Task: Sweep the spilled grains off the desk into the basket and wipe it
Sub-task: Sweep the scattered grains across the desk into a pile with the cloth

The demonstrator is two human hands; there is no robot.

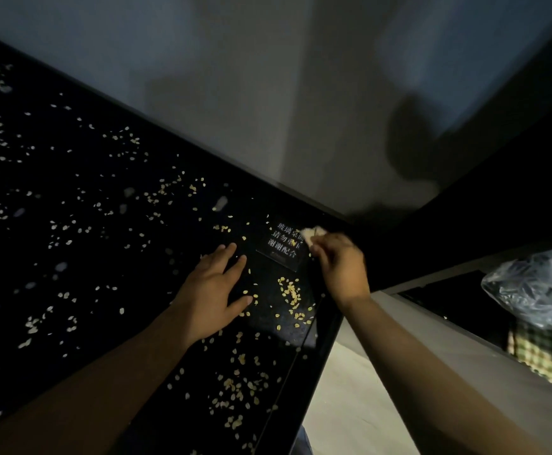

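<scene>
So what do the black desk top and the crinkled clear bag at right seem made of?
Black desk top: probably glass or lacquer, glossy; it mirrors pale patches. Crinkled clear bag: thin plastic film, judging by shiny creases and see-through look.

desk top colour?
Head view: glossy black desk top, speckled with pale yellow grains.

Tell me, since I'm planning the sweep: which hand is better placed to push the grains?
Probably the left hand: it lies flat on the desk among grains; the right hand pinches a white wad.
</scene>
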